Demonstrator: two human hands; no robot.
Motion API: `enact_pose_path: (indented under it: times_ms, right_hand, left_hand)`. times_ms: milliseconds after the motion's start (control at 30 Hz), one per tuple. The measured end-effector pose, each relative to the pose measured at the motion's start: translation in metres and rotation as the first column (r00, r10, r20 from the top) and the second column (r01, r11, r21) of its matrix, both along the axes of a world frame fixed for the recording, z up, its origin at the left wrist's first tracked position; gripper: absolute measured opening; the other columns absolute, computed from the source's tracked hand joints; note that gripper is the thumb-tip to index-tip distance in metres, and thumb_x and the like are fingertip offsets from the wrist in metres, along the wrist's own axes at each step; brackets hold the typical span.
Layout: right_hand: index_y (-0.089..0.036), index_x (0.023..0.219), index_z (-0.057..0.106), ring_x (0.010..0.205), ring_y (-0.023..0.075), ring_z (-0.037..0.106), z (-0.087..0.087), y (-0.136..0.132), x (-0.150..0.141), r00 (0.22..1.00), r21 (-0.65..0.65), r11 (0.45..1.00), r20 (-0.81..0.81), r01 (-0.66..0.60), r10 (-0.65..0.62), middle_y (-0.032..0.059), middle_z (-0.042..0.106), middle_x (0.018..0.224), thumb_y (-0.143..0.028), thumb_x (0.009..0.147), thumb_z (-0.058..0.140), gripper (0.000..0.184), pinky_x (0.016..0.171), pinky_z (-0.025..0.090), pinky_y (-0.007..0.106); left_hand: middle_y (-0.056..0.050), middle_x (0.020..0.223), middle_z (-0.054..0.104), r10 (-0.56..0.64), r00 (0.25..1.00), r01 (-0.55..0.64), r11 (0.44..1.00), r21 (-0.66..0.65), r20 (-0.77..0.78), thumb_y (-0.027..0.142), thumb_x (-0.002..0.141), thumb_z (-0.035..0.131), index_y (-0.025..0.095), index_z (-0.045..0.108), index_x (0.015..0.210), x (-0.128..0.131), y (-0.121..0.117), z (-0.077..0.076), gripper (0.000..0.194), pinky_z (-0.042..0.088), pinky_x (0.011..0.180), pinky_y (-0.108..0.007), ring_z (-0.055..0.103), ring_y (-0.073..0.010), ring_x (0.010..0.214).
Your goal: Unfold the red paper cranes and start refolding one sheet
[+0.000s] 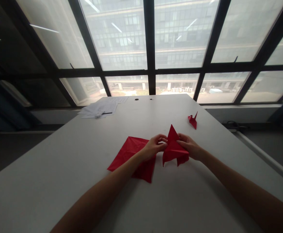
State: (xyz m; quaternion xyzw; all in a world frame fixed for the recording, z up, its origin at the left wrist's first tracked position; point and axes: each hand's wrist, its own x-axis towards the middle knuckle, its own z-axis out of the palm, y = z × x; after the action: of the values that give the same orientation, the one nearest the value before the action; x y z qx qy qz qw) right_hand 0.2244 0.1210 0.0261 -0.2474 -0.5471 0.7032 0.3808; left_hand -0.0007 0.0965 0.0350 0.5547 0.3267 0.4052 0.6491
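Observation:
A partly folded piece of red paper (174, 149) is held up just above the white table, with a pointed tip at the top and loose flaps hanging below. My right hand (189, 146) grips its right side, thumb in front and fingers behind. On the other side, my left hand (156, 145) has its curled fingers at the paper's left edge, thumb and fingertips close together. Under my left wrist lies a creased red sheet (127, 152), flat on the table and partly hidden by the forearm.
A small folded red paper crane (193, 121) stands toward the table's right edge. Loose white papers (100, 107) with a dark pen (107, 113) lie at the far left of the white table (71, 155). Large windows (151, 48) rise behind it.

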Motion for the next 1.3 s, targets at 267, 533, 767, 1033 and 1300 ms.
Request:
enact_pose_path:
  times_ms: [267,533,767,1033,1300]
  right_hand:
    - [-0.019,0.109,0.061,0.076,0.0144,0.068,0.003,-0.004,0.000,0.992,-0.068,0.990,0.000,-0.122,0.123,0.0053,0.070,0.102,-0.030,0.080,0.077,0.035,0.064,0.055,0.023]
    - [-0.017,0.125,0.061,0.094,0.0184,0.069,0.006,-0.004,0.008,0.890,-0.118,0.884,-0.112,-0.453,0.441,0.0084,0.069,0.111,-0.017,0.075,0.081,0.054,0.081,0.056,0.029]
    - [-0.016,0.123,0.063,0.093,0.0184,0.069,-0.001,-0.001,0.005,0.927,-0.073,0.927,-0.110,-0.368,0.359,0.0095,0.070,0.111,-0.021,0.077,0.081,0.050,0.083,0.056,0.031]
    - [-0.017,0.101,0.070,0.075,0.0126,0.066,-0.002,0.008,0.007,0.999,-0.076,0.997,-0.040,-0.030,0.027,0.0037,0.071,0.094,-0.029,0.080,0.079,0.026,0.067,0.054,0.022]
    - [-0.018,0.097,0.070,0.073,0.0136,0.065,-0.006,0.006,-0.002,0.996,0.014,0.996,-0.021,0.091,-0.090,0.0027,0.071,0.090,-0.035,0.078,0.080,0.028,0.064,0.052,0.023]
  left_hand:
    - [-0.013,0.112,0.066,-0.110,0.992,0.122,0.959,-0.256,0.060,0.029,0.080,0.080,0.014,0.067,0.103,-0.003,-0.003,0.005,0.030,0.053,0.083,-0.033,0.066,-0.0209,0.095]
    - [-0.011,0.099,0.068,-0.209,0.971,0.234,0.926,-0.296,0.112,0.028,0.081,0.079,0.012,0.068,0.097,-0.004,-0.011,0.015,0.026,0.052,0.074,-0.027,0.067,-0.0164,0.081]
    - [-0.006,0.087,0.068,-0.170,0.983,0.185,0.936,-0.300,0.074,0.027,0.077,0.082,0.013,0.067,0.096,-0.004,-0.010,0.014,0.028,0.049,0.065,-0.024,0.066,-0.0157,0.073]
    - [-0.004,0.084,0.066,-0.006,0.984,0.052,0.965,-0.255,0.177,0.030,0.077,0.081,0.013,0.065,0.090,-0.006,0.002,0.002,0.027,0.050,0.065,-0.023,0.064,-0.0125,0.070]
    - [-0.004,0.077,0.066,0.119,0.975,-0.089,0.983,-0.162,0.187,0.028,0.073,0.083,0.012,0.066,0.078,-0.006,0.010,-0.010,0.024,0.051,0.069,-0.024,0.063,-0.0130,0.070]
